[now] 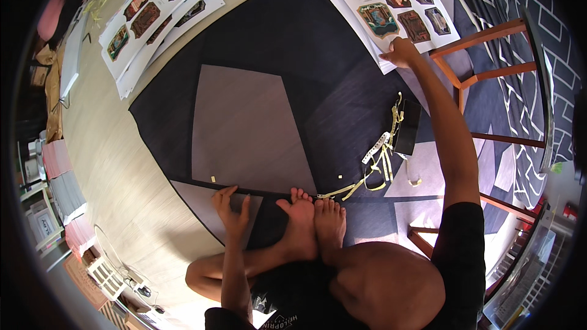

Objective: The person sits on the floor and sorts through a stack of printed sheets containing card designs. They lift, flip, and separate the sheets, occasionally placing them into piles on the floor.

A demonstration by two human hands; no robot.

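My right hand (402,54) reaches far forward to a stack of white printed sheets (437,38) at the back right. Its fingers are closed at the near edge of the top sheet, which carries several dark ornate frame-shaped pictures. Closer to me, my left hand (231,214) holds nothing, thumb and fingers apart, just above a grey patch of the dark mat (244,43). A tangle of yellow-and-white paper strips (384,157) lies right of centre, next to a black box (408,127). Two small yellowish scraps rest on the mat.
More printed sheets (147,24) lie at the back left on the pale floor (104,146). A wooden frame with rungs (489,33) stands along the right side. Stacked papers (66,186) and a white plastic rack (105,278) line the left edge. My bare feet are on the mat's near part.
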